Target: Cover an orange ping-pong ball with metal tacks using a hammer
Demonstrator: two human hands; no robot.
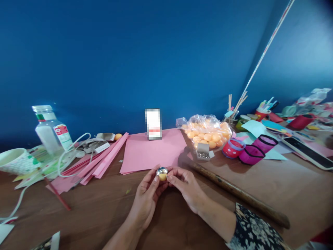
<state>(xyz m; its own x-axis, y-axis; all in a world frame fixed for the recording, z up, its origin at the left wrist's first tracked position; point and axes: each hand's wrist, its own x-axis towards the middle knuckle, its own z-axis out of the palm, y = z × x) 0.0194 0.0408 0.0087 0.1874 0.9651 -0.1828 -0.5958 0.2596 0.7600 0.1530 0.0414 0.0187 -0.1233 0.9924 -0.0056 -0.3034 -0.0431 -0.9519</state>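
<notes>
A small round piece (162, 173), shiny silver on top and yellow-orange below, is held between both hands at the middle of the table. My left hand (148, 191) grips its left side with thumb and fingers. From the right, the thumb and fingertips of my right hand (184, 183) pinch its edge. Just beyond the hands lie pink sheets (153, 151). A clear bag of orange balls (205, 133) sits behind to the right, with a small open box of metal bits (203, 152) before it.
A wooden-handled hammer (234, 189) lies right of my right hand. Pink strips (104, 161), a bottle (48, 130) and a cup (18, 161) stand or lie left. Purple rings (252, 154) and a phone (308, 152) lie right.
</notes>
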